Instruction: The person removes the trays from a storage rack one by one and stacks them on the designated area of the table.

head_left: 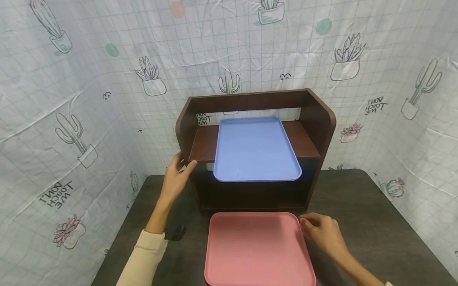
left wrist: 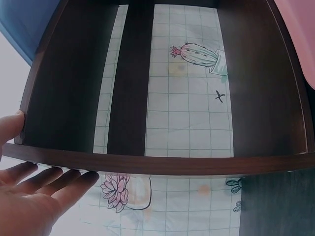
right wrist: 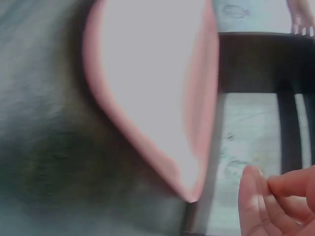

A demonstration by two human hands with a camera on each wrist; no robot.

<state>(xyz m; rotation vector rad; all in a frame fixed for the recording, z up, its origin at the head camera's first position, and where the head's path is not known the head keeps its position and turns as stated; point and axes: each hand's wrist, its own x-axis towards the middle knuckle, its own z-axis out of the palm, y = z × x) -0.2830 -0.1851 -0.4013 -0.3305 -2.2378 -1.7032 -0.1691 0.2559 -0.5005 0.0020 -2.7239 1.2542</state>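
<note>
A dark brown two-tier wooden shelf (head_left: 316, 131) stands at the back of the table. My left hand (head_left: 175, 178) holds its left side panel. In the left wrist view, the thumb is at the panel's front edge and the fingers (left wrist: 74, 191) lie along its outer face. A blue tray (head_left: 255, 149) lies on the upper board, its front end jutting past the board. In front of the shelf, a pink tray (head_left: 257, 246) rests on the table. Beside that tray's far right corner is my right hand (head_left: 323, 230), thumb and fingertips close together, with nothing visible between them.
The dark tabletop (head_left: 361, 214) extends on both sides of the shelf. A cloth printed with cacti (head_left: 157, 131) hangs around the back and sides. Near my left wrist is a small black object (head_left: 177, 232).
</note>
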